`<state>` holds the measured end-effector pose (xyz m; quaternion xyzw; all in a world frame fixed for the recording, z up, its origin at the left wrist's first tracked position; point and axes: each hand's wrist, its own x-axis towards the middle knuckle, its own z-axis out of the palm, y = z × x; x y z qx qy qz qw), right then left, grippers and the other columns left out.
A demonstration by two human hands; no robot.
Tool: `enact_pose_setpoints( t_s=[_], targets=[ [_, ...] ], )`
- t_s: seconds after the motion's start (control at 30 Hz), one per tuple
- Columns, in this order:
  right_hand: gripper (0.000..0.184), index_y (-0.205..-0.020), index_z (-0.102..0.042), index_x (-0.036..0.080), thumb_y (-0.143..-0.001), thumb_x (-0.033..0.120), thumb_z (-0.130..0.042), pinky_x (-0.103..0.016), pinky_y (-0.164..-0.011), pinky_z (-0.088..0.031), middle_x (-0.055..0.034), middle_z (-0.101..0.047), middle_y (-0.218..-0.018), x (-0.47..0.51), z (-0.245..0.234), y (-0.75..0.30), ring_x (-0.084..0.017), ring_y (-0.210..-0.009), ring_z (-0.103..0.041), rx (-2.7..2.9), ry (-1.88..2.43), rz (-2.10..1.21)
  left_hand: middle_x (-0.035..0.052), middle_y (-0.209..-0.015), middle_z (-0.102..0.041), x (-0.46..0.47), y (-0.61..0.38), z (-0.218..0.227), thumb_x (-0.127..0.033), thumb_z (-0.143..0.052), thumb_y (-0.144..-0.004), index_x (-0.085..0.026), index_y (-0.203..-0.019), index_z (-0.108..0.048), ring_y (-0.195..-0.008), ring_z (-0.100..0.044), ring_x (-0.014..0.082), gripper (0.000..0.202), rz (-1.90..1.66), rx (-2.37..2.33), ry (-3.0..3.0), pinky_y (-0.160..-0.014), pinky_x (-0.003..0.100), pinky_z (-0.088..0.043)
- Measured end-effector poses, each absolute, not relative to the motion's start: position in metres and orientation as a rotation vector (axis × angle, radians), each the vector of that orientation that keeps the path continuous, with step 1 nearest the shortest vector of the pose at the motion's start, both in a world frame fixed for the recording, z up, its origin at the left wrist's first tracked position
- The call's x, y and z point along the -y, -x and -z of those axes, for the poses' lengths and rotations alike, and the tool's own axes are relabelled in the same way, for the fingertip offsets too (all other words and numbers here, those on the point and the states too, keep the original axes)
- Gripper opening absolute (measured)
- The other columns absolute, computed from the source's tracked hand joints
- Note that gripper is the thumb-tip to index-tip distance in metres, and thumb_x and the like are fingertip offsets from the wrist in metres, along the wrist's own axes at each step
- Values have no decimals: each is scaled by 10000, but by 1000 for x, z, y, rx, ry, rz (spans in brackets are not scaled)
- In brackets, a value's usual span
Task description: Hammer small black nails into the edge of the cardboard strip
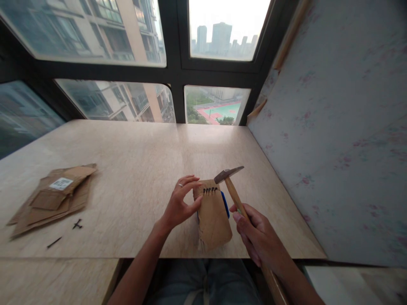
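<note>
A brown cardboard piece (pixel 214 224) lies on the countertop in front of me, its long side pointing towards me. Several dark nails (pixel 210 190) stand in a row near its far end. Something blue (pixel 225 204) sticks out from beneath its right side. My left hand (pixel 182 201) grips the cardboard's far left edge, thumb on the near side and fingers around the corner. In my right hand (pixel 254 231) is a hammer (pixel 233 190), held by its wooden handle. The metal head hovers beside the nails, at the cardboard's far right corner.
Folded cardboard sheets (pixel 60 190) are stacked on the left of the countertop (pixel 133 156). Loose dark nails (pixel 77 224) lie near them, with a single nail (pixel 54 242) closer to me. Windows stand behind; a patterned wall (pixel 318 127) bounds the right side.
</note>
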<state>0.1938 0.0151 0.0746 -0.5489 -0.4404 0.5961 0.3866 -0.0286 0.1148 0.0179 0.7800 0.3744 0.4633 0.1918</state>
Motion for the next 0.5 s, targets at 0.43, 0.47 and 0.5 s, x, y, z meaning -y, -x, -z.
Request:
enact_pose_setpoints(
  t_s=[0.43,0.47,0.5],
  targets=[
    [564,-1180,-496,190,-868,649,-595,-110,-232,-230,146,-383,-403,14,-71,-210,-34,-225,-260,1052,1428,-1489,88,-1176,-685,2,221,27,-362,-598,-861,-247,-1067,-667,-1143,-624,318,246,-1186,-2022,-2149,-1035,548,-483],
    [593,-1193,-496,190,-854,665,-603,-116,-229,-233,146,-376,-393,16,-69,-211,-39,-224,-255,1051,1439,-1487,93,-1155,-693,11,235,27,-373,-587,-857,-237,-1049,-670,-1124,-632,319,249,-1179,-2104,-2118,-1033,543,-483],
    [619,-1211,-493,192,-841,673,-615,-122,-227,-238,144,-376,-388,19,-68,-212,-42,-224,-251,1048,1451,-1480,100,-1137,-699,18,247,27,-380,-571,-855,-226,-1039,-669,-1113,-635,320,259,-1170,-2191,-2071,-1031,535,-482]
  ],
)
